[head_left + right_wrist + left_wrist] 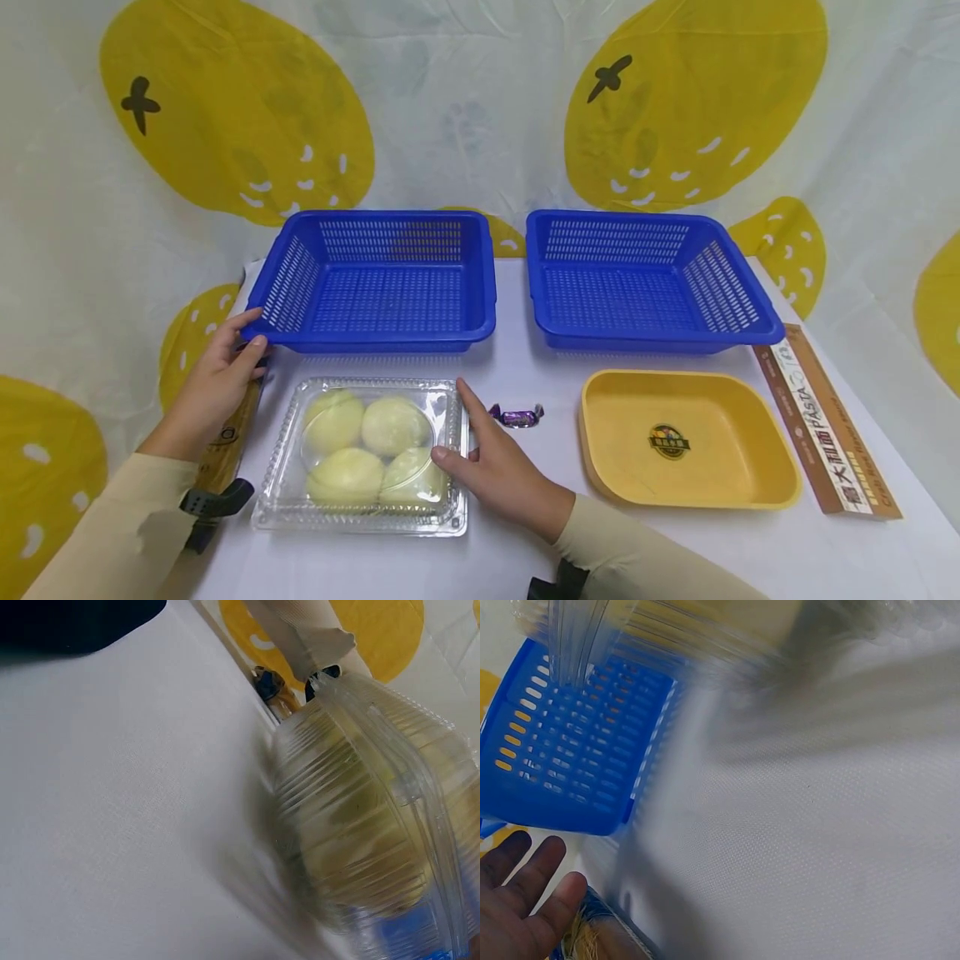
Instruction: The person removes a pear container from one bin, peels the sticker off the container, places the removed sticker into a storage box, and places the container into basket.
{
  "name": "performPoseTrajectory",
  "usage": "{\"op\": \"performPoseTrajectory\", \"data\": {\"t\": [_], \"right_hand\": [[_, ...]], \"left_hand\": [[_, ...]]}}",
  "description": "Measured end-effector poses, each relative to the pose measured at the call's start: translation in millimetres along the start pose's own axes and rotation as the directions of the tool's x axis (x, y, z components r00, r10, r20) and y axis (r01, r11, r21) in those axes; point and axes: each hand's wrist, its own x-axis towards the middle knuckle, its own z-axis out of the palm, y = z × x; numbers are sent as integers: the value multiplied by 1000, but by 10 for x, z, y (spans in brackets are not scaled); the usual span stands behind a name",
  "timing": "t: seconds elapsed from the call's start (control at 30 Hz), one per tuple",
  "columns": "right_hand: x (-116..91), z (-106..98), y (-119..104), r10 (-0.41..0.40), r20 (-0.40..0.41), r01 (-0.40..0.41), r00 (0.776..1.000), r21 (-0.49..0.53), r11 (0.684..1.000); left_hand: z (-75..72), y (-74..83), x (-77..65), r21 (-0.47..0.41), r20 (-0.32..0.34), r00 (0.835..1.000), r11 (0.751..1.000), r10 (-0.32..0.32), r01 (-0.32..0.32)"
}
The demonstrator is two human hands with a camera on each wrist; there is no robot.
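Note:
A clear plastic clamshell box [288, 467] with several round, pale yellow-green buns or pastries [395, 426] inside lies on the table, lid down. At its right side rests my right hand [510, 473], with the index finger along the edge and the thumb over the lid. My left hand [222, 375] is at the front left corner of the left blue basket [375, 340], fingers extended and apart in the left wrist view. Whether they touch the basket I cannot tell. The right wrist view shows the box's ribbed side [352, 817] but not the right hand clearly.
Another blue basket [645, 337] stands at the back right. In front of it sits a yellow tray [607, 467], with a brown pasta box [832, 433] beside it. A purple-wrapped candy [517, 416] lies centrally. A long package [236, 425] lies under the left forearm.

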Motion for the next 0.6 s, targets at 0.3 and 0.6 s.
{"op": "performPoseTrajectory", "data": {"t": [0.3,0.6], "right_hand": [[29,-5,-1,-21,-20,21,1000,2,1000],[19,6,-40,2,2,-3,1000,280,960]], "left_hand": [[1,-38,10,-6,17,1000,1000,5,-5],[-22,-76,37,-15,32,999,999,37,-36]]}}
